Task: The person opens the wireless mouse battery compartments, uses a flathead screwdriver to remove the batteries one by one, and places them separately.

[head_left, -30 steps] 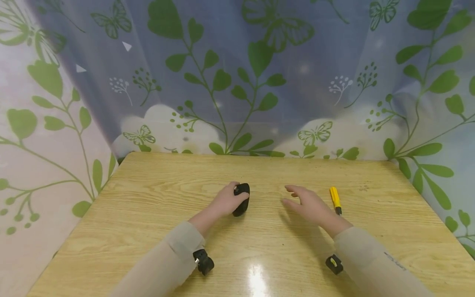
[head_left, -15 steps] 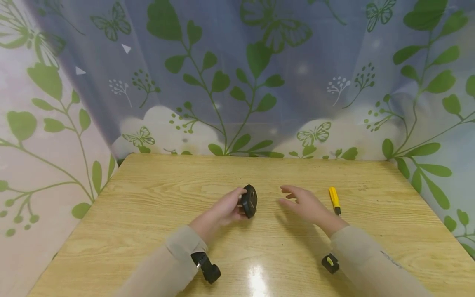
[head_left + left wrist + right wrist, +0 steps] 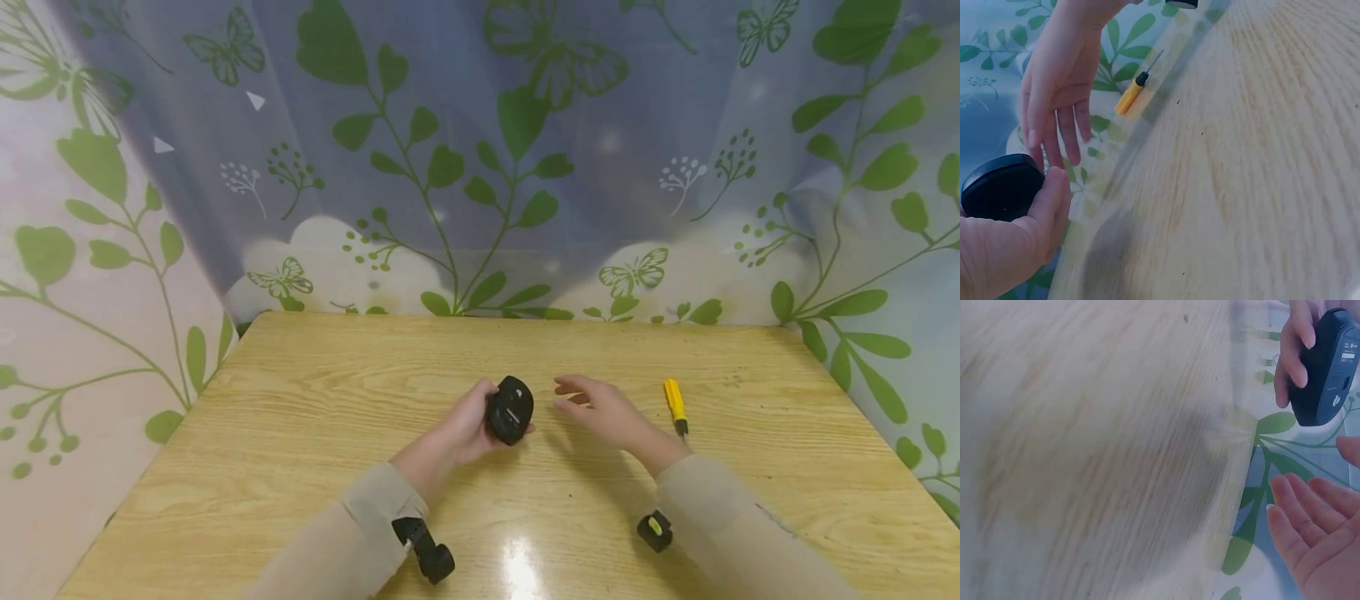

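Observation:
My left hand grips a black computer mouse above the middle of the table, its underside turned up toward the head camera. Small white print and a pale label show on that underside of the mouse in the right wrist view. To the right of it, apart from the mouse, hovers my right hand with relaxed fingers and nothing in it. In the left wrist view the right hand's fingers hang loosely beyond the mouse. A screwdriver with a yellow handle lies right of the right hand.
The wooden table reaches back to a patterned curtain with green leaves and butterflies. Black wrist cameras are strapped at both sleeves, one at the left cuff and one at the right.
My left hand has turned over, bringing the mouse's underside into view, and shifted slightly right. The right hand has drifted a little left toward the mouse. The screwdriver stays put.

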`<state>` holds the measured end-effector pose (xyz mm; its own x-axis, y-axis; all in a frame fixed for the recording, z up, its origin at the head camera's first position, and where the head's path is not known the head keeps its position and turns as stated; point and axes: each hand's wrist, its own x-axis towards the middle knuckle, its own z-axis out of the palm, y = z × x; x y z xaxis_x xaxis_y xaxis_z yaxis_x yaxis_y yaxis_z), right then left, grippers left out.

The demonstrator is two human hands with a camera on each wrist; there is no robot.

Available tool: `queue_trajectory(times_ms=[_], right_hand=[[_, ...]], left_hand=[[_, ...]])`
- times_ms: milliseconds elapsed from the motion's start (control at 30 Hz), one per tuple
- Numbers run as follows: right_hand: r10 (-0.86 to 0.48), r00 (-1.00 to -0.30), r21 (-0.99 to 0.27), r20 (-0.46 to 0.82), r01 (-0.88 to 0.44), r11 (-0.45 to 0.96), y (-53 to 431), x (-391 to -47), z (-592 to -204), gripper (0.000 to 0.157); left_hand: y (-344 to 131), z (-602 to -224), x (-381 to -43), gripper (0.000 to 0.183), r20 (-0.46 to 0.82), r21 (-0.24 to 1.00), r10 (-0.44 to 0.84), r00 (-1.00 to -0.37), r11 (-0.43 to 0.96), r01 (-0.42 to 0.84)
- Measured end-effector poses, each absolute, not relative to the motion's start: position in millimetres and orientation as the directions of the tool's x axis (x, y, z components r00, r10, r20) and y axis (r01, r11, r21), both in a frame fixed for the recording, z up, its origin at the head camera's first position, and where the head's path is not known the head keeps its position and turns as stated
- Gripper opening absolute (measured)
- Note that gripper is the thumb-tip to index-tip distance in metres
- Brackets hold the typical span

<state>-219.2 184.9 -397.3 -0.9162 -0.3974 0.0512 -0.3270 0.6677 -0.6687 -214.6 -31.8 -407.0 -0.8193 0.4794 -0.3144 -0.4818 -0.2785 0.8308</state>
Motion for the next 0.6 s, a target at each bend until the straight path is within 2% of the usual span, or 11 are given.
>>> queue_trajectory(times_ms=[267, 600], right_hand=[[-0.420, -0.906, -0.704, 0.060, -0.337, 0.626, 177, -220, -397, 0.047], [-0.403, -0.914, -0.738, 0.045, -0.302, 0.604, 169, -222, -400, 0.049]], left_hand=[[-25, -408, -212, 0.055, -0.296, 0.792, 0.494, -0.817, -0.351, -0.499], [-20, -410, -210, 0.052, -0.294, 0.789, 0.431, -0.853, -0.394, -0.471]])
